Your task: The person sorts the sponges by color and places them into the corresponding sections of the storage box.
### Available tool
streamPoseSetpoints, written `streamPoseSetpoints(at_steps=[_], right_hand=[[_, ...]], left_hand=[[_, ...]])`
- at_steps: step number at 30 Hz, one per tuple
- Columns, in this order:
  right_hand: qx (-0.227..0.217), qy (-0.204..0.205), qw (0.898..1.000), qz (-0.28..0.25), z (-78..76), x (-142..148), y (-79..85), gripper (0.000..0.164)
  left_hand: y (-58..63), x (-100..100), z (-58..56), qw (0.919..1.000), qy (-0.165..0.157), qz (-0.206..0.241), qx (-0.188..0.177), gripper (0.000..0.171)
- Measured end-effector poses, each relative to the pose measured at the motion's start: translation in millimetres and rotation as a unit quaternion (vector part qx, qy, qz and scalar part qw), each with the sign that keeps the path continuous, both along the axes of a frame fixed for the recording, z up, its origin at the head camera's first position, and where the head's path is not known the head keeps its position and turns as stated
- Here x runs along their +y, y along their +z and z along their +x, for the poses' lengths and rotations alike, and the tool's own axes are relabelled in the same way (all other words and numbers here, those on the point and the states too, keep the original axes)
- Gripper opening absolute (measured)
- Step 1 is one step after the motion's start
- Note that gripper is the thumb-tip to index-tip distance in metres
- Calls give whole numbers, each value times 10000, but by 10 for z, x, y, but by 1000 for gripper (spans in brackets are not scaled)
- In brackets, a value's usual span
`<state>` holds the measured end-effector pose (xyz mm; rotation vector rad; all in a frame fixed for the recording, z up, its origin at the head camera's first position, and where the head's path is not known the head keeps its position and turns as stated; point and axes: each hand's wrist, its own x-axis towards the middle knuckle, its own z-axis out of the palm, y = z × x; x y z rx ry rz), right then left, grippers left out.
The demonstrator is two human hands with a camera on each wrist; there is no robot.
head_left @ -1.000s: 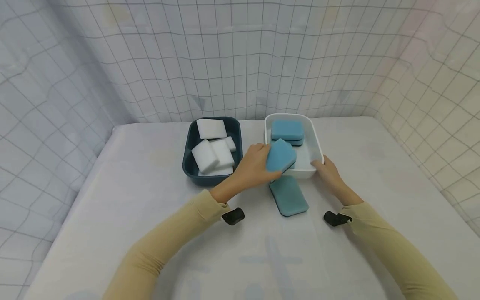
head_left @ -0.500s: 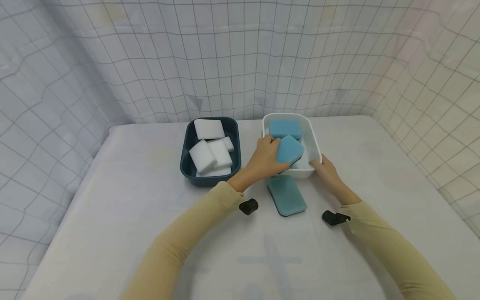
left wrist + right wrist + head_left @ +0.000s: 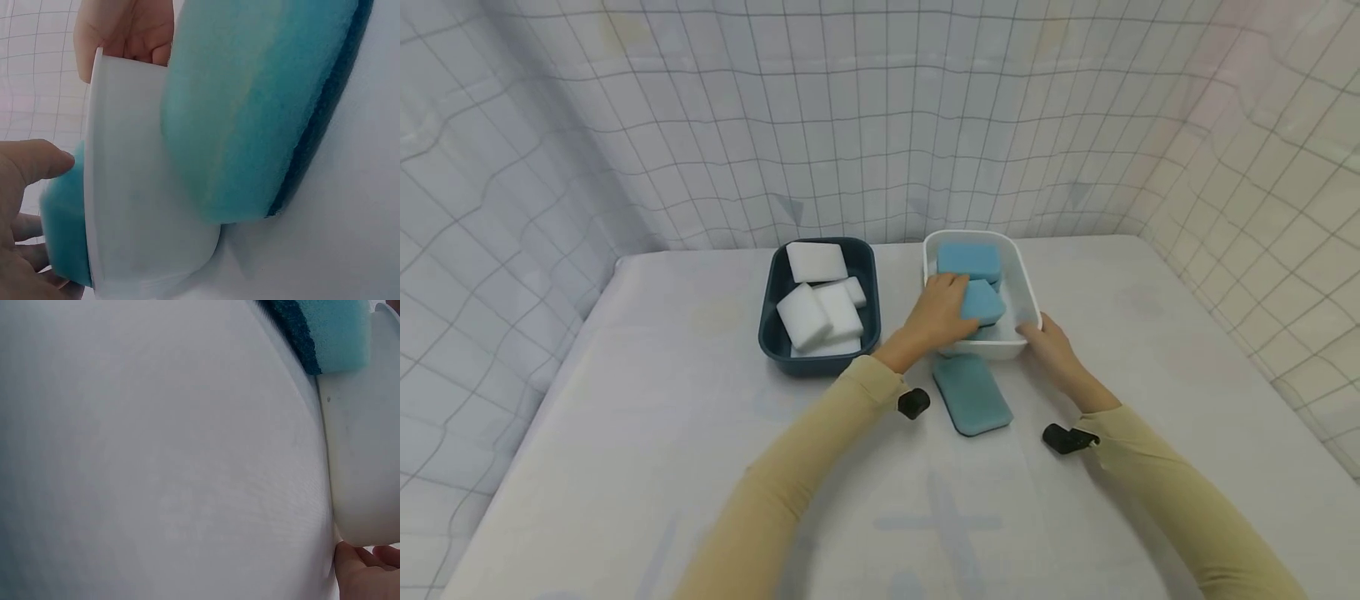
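My left hand [image 3: 936,312] grips a light-blue sponge [image 3: 983,302] inside the white plastic container [image 3: 1021,292], near its front left side. In the left wrist view the thumb and fingers of that hand close around the sponge [image 3: 65,219] at the container's rim. At the front right corner, my right hand [image 3: 1056,354] holds the container wall, thumb over the rim. Another blue sponge [image 3: 968,261] lies at the back of the container. Just in front of it, a sponge with a dark scouring layer [image 3: 973,396] rests on the table.
Left of the white container stands a dark teal container [image 3: 766,329] holding several white sponges [image 3: 805,317]. The white-covered table [image 3: 662,400] ends at a checked curtain [image 3: 850,125] behind, with more curtain on both sides.
My left hand has moved right and into the white container, lowering the blue sponge there. The right hand keeps its hold on the container's corner.
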<state>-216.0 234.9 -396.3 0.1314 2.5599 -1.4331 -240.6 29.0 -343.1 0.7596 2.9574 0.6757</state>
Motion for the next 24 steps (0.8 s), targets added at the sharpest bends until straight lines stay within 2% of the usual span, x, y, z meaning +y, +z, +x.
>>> streamPoseSetpoints(at_steps=[4, 12, 16, 21, 24], right_hand=[[-38, 6, 10000, -54, -2, -8, -14, 63], [39, 51, 9999, -134, -3, -31, -15, 63], [59, 65, 9999, -113, -3, -23, -17, 63], [105, 61, 9999, -44, -21, 11, -26, 64], [90, 43, 9999, -25, -22, 20, -27, 64]], left_hand=[[-31, 11, -48, 9998, -30, -184, -55, 66], [-57, 44, -47, 9998, -32, -80, -168, 64], [-78, 33, -22, 9999, -100, 45, 11, 63], [-94, -17, -13, 9985, -346, 249, 353, 62], [-98, -43, -13, 9979, -457, 265, 363, 63]])
